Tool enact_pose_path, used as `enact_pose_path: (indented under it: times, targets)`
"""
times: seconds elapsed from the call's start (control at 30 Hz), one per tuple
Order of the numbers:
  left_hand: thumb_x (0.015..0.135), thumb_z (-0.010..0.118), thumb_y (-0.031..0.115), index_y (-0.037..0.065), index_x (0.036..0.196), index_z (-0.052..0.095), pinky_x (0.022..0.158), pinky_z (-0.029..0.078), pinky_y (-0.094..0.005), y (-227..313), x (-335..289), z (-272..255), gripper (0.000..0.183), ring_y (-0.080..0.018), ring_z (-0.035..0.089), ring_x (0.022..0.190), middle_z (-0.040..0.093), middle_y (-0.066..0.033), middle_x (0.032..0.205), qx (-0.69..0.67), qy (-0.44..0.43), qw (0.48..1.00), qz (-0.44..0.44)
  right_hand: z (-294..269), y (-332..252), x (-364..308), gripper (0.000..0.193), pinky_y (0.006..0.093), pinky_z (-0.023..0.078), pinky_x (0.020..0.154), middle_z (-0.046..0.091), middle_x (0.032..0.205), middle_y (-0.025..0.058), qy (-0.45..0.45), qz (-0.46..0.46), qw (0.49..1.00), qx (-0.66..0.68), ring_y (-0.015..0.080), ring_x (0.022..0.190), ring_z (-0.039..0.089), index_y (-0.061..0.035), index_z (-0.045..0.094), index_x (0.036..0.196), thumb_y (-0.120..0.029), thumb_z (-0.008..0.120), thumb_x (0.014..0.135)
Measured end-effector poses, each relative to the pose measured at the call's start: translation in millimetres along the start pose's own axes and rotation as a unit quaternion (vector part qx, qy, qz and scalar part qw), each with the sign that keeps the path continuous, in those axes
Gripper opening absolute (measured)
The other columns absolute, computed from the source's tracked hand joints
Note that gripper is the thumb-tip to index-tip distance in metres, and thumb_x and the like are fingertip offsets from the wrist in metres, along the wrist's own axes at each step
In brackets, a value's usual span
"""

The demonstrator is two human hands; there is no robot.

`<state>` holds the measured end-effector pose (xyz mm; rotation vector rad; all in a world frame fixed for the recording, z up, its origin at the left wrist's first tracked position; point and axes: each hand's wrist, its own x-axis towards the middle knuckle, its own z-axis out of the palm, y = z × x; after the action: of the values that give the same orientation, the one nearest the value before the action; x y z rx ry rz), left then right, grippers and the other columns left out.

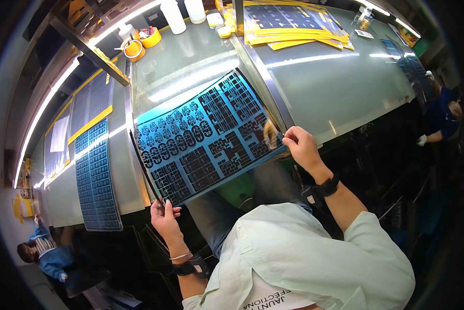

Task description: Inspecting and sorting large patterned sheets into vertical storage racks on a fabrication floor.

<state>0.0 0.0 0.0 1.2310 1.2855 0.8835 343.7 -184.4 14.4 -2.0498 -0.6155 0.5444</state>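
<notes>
A wide blue sheet point(222, 135) with black printed patterns, some in ring shapes and some in grids, is stretched between my two hands at the near edge of the glossy worktable point(206, 57). Its far part lies over the table, while the near edge overhangs toward my lap. My left hand point(166, 219) pinches the near left corner between thumb and fingers. At the near right corner, my right hand point(302, 147) is closed on the clear margin of the same sheet. Both wrists wear black bands.
A long dark blue patterned panel point(95, 181) lies on the left table. Yellow-edged sheets point(294, 31) are stacked at the far right. White bottles point(173, 18) and an orange roll point(134, 50) stand at the back. One person point(51, 256) works far left, another point(444, 116) far right.
</notes>
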Motion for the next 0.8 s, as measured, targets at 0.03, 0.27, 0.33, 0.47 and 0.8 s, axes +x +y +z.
enact_pose_path:
  times: [0.03,0.27,0.33,0.47,0.8]
  targets:
    - [0.09,0.055,0.006,-0.002,0.116,0.051,0.05,0.045,-0.0185,-4,-9,1,0.028,-0.0098,0.059,0.061,0.058,-0.0036,0.08,0.012,0.011,1.0,0.001,-1,7,-6,0.013,0.0406,0.039,0.076,0.059,0.077,0.0061,0.028,-0.057,0.995,-0.072,0.023,0.079,0.056,-0.0053,0.055,0.075,-0.013,0.066,0.076]
    - [0.091,0.053,0.008,0.0,0.113,0.057,0.053,0.045,-0.0177,6,-1,-7,0.024,-0.0076,0.057,0.063,0.06,-0.0029,0.083,0.036,0.05,0.998,-0.004,6,-2,2,0.014,0.039,0.038,0.071,0.054,0.072,0.0051,0.061,-0.139,0.976,-0.157,0.0265,0.074,0.052,-0.0073,0.053,0.071,-0.011,0.067,0.074]
    - [0.091,0.053,0.008,0.0,0.113,0.057,0.054,0.045,-0.0178,7,-1,-4,0.024,-0.0077,0.058,0.064,0.06,-0.0027,0.083,0.036,0.053,0.998,-0.009,5,-1,4,0.014,0.0389,0.038,0.071,0.054,0.072,0.0049,0.063,-0.142,0.975,-0.162,0.0263,0.074,0.051,-0.0077,0.053,0.071,-0.012,0.067,0.074]
    - [0.091,0.053,0.008,0.0,0.115,0.057,0.056,0.046,-0.0182,4,3,2,0.025,-0.0079,0.057,0.064,0.06,-0.0024,0.084,0.028,0.057,0.998,-0.01,2,-1,11,0.015,0.0387,0.037,0.071,0.053,0.071,0.0043,0.077,-0.151,0.971,-0.171,0.0259,0.073,0.051,-0.0083,0.053,0.071,-0.012,0.067,0.073]
    - [0.084,0.062,0.004,0.0,0.097,0.061,0.058,0.044,-0.0194,13,5,-1,0.013,-0.0078,0.055,0.065,0.059,-0.0016,0.077,0.071,0.126,0.986,0.079,16,6,11,0.015,0.0401,0.036,0.069,0.053,0.073,0.005,0.106,-0.194,0.952,-0.211,0.0279,0.077,0.052,-0.0107,0.053,0.071,-0.014,0.067,0.072]
